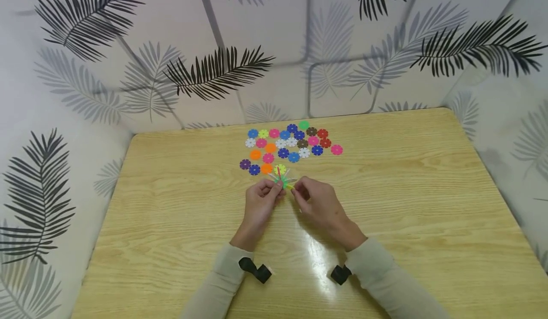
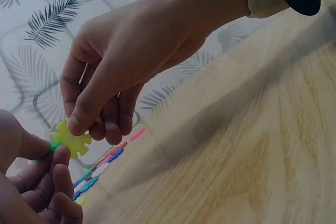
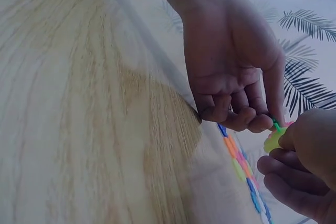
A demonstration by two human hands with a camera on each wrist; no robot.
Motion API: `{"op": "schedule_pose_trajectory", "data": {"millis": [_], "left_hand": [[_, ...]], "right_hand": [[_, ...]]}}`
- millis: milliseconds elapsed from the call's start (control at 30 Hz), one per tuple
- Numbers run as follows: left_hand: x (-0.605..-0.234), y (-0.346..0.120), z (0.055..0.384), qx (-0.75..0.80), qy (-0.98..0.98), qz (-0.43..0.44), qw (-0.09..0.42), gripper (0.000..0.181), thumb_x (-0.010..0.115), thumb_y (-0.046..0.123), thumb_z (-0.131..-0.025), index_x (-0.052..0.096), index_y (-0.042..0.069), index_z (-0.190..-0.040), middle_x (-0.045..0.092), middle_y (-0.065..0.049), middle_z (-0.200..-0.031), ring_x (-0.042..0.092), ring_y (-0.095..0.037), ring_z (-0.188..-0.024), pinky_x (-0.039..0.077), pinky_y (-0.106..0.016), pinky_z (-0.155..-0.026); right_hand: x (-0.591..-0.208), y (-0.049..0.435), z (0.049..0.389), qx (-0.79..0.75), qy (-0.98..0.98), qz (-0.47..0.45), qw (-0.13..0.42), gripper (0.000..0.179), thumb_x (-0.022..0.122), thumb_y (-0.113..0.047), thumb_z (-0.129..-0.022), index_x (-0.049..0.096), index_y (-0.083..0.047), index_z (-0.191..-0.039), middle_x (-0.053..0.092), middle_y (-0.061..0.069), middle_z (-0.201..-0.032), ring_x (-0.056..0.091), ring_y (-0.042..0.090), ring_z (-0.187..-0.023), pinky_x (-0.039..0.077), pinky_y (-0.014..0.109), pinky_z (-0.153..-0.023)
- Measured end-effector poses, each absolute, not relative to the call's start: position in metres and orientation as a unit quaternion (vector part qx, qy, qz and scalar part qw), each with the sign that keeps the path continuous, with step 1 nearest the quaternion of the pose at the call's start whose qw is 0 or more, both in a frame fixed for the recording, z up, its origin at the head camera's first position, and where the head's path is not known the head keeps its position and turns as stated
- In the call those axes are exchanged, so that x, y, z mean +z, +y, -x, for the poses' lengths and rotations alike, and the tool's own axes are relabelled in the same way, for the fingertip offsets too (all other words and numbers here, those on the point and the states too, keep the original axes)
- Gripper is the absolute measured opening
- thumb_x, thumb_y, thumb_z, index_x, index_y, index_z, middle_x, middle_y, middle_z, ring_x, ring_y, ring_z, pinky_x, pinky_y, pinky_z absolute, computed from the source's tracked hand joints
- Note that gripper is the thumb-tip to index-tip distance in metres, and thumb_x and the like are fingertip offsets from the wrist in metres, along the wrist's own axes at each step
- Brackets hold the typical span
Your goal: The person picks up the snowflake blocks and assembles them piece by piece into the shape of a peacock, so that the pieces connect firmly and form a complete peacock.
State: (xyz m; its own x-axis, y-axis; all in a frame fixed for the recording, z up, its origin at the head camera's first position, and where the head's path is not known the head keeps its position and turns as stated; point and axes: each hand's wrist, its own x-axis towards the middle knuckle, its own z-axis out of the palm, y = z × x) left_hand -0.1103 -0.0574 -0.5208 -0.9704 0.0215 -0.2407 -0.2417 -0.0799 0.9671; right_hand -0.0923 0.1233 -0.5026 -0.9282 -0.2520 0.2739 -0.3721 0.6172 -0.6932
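Observation:
My left hand (image 1: pixel 259 202) holds a small cluster of slotted plastic discs between thumb and fingers, above the table. In it a green disc (image 1: pixel 284 180) shows, with a pink disc (image 1: pixel 278 172) edge-on and pale ones fanning outward. My right hand (image 1: pixel 323 205) pinches a yellow notched disc (image 2: pixel 79 142) between thumb and forefinger, at the cluster's right side. In the right wrist view, the yellow disc (image 3: pixel 273 141) touches or nearly touches the green disc (image 3: pixel 276 125); fingers hide whether their slots are joined.
Loose discs in several colours lie flat beyond the hands, among them an orange disc (image 1: pixel 255 154), a white disc (image 1: pixel 304 152) and a lime disc (image 1: pixel 280 168). The wooden table (image 1: pixel 171 224) meets a leaf-patterned wall (image 1: pixel 274 33) at its far edge.

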Motion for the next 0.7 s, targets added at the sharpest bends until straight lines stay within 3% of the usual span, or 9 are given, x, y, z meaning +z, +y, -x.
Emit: {"op": "schedule_pose_trajectory", "data": {"millis": [233,400,700], "left_hand": [[-0.522,-0.050,0.109,0.748,0.657,0.070,0.062,0.014,0.069,0.001,-0.104,0.070,-0.003,-0.091,0.076,-0.005,-0.086,0.073,-0.012,-0.080,0.064,-0.021,-0.079],[-0.522,-0.050,0.109,0.770,0.628,0.074,0.081,0.010,0.068,-0.001,-0.105,0.070,-0.001,-0.095,0.075,0.000,-0.089,0.074,-0.011,-0.084,0.065,-0.021,-0.083],[-0.527,-0.059,0.113,0.742,0.660,0.066,0.093,0.010,0.073,0.010,-0.105,0.072,0.000,-0.103,0.078,-0.002,-0.090,0.066,-0.010,-0.077,0.051,-0.018,-0.064]], "right_hand": [[-0.508,0.123,0.090,0.392,-0.894,-0.187,0.111,0.004,0.071,-0.005,-0.105,0.073,-0.001,-0.103,0.079,0.009,-0.092,0.071,0.015,-0.078,0.062,0.028,-0.070],[-0.511,0.124,0.092,0.393,-0.892,-0.184,0.129,0.004,0.075,-0.001,-0.101,0.075,-0.004,-0.104,0.080,0.009,-0.093,0.073,0.015,-0.079,0.063,0.029,-0.071],[-0.509,0.147,0.107,0.407,-0.893,-0.178,0.078,0.015,0.075,-0.015,-0.105,0.077,-0.005,-0.116,0.081,0.006,-0.100,0.076,0.016,-0.086,0.066,0.031,-0.077]]}}
